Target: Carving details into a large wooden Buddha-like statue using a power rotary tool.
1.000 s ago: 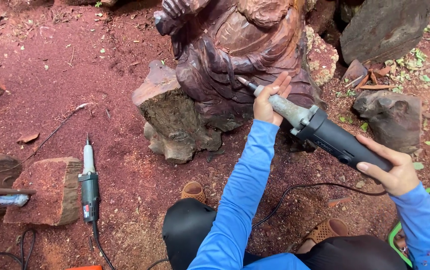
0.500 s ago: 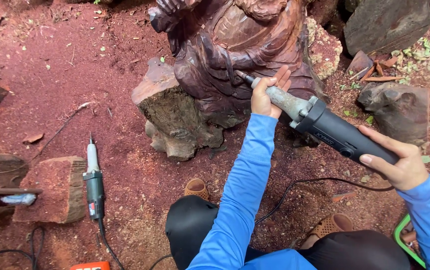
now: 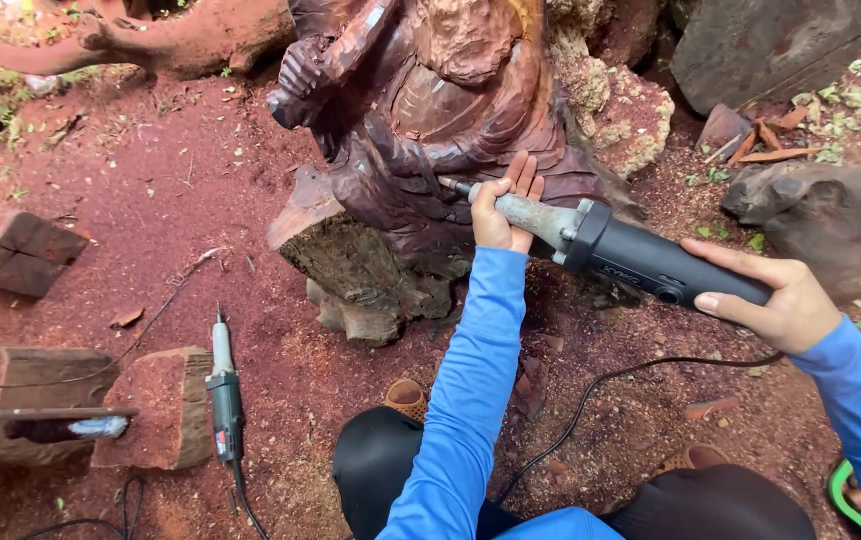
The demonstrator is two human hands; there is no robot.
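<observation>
The long black-and-grey electric die grinder [image 3: 610, 245] is clasped at its grey neck by the left hand [image 3: 502, 210] and at its black rear by the right hand [image 3: 775, 300], its axis slanting up-left, bit end at the dark carved wooden statue [image 3: 430, 130].

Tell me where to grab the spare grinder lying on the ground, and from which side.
Grip the spare grinder around its dark green middle body, coming from above. It lies flat on the red dirt, the pale nose pointing away and the cord trailing from its near end.
</observation>
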